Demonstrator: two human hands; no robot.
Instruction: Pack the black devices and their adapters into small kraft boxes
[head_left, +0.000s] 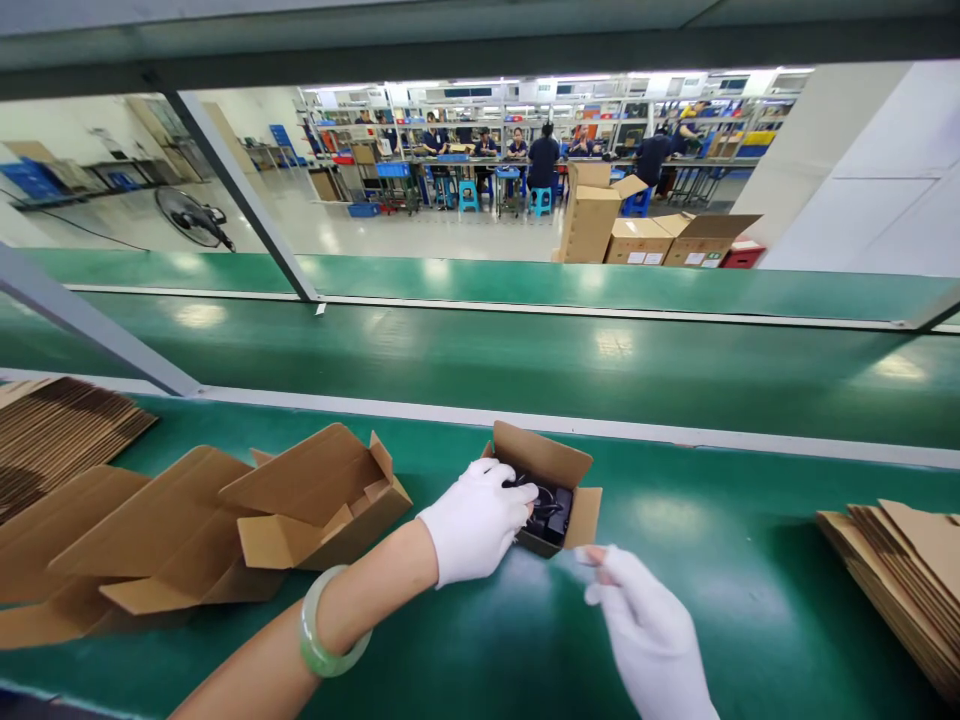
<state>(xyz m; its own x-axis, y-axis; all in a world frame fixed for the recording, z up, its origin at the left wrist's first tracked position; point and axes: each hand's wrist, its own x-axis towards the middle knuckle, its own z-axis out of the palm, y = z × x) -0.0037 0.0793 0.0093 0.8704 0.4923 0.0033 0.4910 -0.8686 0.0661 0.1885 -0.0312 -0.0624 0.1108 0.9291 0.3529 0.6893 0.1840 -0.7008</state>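
Note:
A small cardboard box (pixel 540 547) stands on the green work surface with its flaps up. Inside lie a black power adapter (pixel 558 512) and coiled black cable. My left hand (pixel 476 520), in a white glove with a green bangle at the wrist, reaches over the near left side of this box. Its fingers are apart, some at the rim and some on the black contents, their tips partly hidden. Just right of the box is my right hand (pixel 649 615), also gloved, its thumb and fingers pinched together. A faint translucent blur shows at those fingertips; I cannot make it out.
Open cardboard boxes (pixel 330 535) stand to the left. Stacks of flat cardboard lie at the far left (pixel 64 440) and far right (pixel 900 570). Beyond a white rail runs a green belt (pixel 480 355). Grey posts (pixel 240 195) frame the bench. Several people sit at benches far behind.

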